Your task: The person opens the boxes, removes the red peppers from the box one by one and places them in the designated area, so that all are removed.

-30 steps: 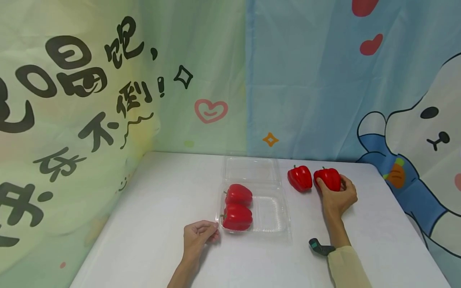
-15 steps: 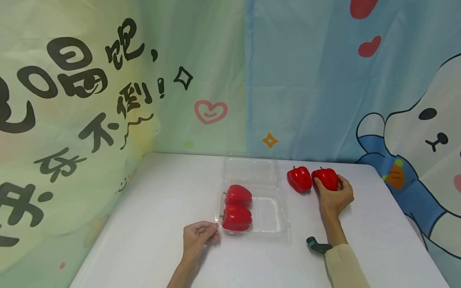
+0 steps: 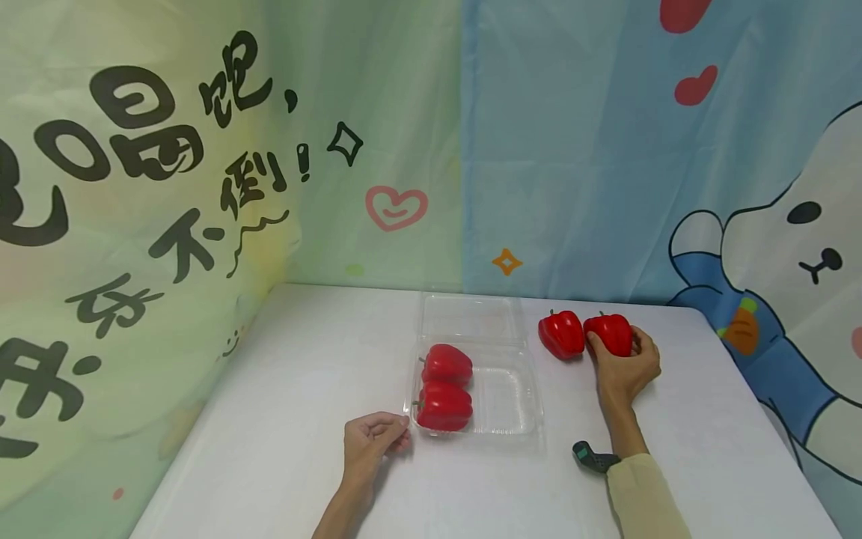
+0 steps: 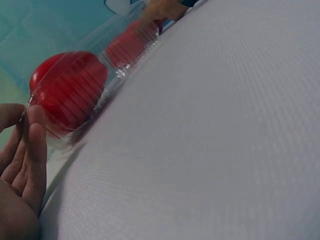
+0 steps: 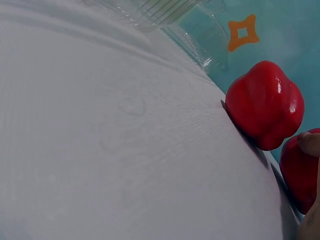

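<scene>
My right hand (image 3: 626,368) grips a red bell pepper (image 3: 609,333) at the right of the table, thumb on its near left side and fingers round its right. Just left of it lies another red bell pepper (image 3: 562,335). With thumb and forefinger, my left hand (image 3: 374,443) pinches the front left edge of a clear plastic clamshell box (image 3: 505,400); the left wrist view shows this pinch on the rim. Two red bell peppers, a far one (image 3: 447,364) and a near one (image 3: 444,406), lie in the box's left half, stems to the left.
The box's clear lid (image 3: 470,318) lies folded open toward the back of the white table (image 3: 269,404). A printed cloth curtain (image 3: 377,135) hangs behind and at the left. A dark device (image 3: 594,458) is strapped on my right wrist.
My right hand has shifted slightly left with the gripped bell pepper, toward the loose bell pepper beside it. My left hand keeps its pinch on the box edge.
</scene>
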Action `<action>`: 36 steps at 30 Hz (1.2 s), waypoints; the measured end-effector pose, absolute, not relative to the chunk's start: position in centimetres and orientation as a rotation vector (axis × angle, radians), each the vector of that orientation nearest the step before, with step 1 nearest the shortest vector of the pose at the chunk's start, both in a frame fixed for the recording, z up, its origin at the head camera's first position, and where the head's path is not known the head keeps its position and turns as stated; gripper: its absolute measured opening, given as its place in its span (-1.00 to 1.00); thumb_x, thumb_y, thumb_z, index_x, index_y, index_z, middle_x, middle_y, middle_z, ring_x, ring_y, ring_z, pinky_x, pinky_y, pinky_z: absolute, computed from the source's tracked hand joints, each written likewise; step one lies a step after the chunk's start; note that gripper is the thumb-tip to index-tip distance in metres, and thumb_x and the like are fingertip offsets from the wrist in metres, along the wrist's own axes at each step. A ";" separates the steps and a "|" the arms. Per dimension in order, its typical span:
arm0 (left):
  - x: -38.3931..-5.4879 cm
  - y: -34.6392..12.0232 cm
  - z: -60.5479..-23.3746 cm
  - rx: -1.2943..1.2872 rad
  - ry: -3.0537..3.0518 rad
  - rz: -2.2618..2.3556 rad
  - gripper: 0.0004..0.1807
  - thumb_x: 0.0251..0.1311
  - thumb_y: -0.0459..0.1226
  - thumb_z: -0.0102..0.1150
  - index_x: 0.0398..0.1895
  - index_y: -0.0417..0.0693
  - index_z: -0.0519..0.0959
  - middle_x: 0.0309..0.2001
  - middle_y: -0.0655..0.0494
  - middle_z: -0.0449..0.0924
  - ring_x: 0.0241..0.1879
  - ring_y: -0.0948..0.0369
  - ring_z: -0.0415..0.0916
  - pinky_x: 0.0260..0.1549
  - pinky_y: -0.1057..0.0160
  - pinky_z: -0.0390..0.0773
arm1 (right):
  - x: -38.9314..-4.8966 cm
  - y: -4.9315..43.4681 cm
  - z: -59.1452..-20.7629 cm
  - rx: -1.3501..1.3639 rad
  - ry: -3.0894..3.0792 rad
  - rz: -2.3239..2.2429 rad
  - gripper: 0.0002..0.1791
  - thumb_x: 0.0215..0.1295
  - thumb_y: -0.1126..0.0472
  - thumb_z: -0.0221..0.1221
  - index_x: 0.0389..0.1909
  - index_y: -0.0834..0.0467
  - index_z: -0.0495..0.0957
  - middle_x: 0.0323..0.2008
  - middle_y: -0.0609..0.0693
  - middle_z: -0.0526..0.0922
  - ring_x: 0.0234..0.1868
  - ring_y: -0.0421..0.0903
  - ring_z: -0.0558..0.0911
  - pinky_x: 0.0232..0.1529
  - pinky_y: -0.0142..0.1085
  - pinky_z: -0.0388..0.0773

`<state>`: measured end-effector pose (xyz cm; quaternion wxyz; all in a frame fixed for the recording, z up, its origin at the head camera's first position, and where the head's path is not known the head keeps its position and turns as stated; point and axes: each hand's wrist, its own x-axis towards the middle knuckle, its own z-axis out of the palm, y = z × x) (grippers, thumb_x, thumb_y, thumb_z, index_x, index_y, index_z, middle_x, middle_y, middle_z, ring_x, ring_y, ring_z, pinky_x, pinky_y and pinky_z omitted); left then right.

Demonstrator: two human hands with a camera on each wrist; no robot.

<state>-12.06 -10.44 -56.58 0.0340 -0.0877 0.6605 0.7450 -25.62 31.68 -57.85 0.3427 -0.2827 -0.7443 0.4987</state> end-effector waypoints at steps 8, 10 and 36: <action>-12.1 -10.4 -56.6 -0.288 2.028 2.288 -0.74 0.28 -0.32 0.50 -0.17 -0.43 0.76 -0.32 -0.26 0.84 -0.45 0.23 0.77 -0.35 0.36 0.81 | -25.7 31.6 -58.1 -0.710 -1.964 1.272 -0.16 0.36 0.03 0.52 0.57 0.12 0.39 0.55 0.08 0.47 0.61 0.03 0.35 0.64 0.14 0.43; -12.1 -10.4 -56.5 -0.289 2.029 2.288 -0.74 0.28 -0.32 0.51 -0.17 -0.42 0.76 -0.32 -0.25 0.84 -0.45 0.23 0.77 -0.35 0.36 0.81 | -25.6 31.5 -58.0 -0.702 -1.979 1.262 -0.15 0.35 0.06 0.52 0.57 0.13 0.37 0.55 0.09 0.46 0.60 0.04 0.35 0.63 0.15 0.45; -12.0 -10.5 -56.5 -0.289 2.034 2.274 -0.75 0.31 -0.33 0.47 -0.15 -0.43 0.75 -0.31 -0.22 0.85 -0.44 0.24 0.78 -0.35 0.36 0.81 | -25.3 31.3 -57.7 -0.735 -2.048 1.270 -0.12 0.35 0.15 0.50 0.61 0.16 0.30 0.59 0.16 0.36 0.63 0.12 0.28 0.60 0.27 0.43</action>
